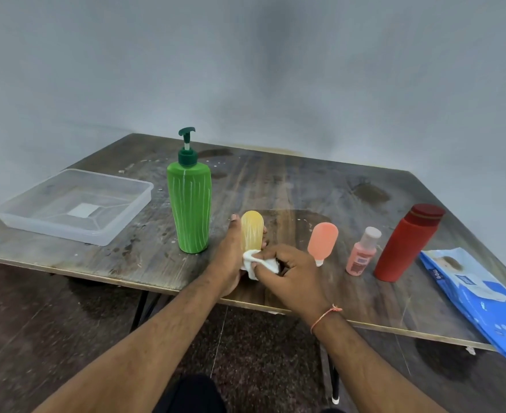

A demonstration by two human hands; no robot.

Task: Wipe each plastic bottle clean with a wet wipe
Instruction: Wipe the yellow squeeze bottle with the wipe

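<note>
The left hand grips the yellow bottle upright above the desk while the right hand pinches the wet wipe against its base; a wet surface may let the bottle slip and topple the adjacent green pump bottle.

Light is soft and even, moderately dim, with a cool grey cast; no single source shows; shadows beyond the hands are faint and diffuse; a dull sheen lies on the table just past the right hand; the whole picture is slightly soft, the wall far beyond the hands smeared and featureless; wide-angle bending bows the table edges left and right of the hands; the forearms nearest the camera look stretched.
</note>
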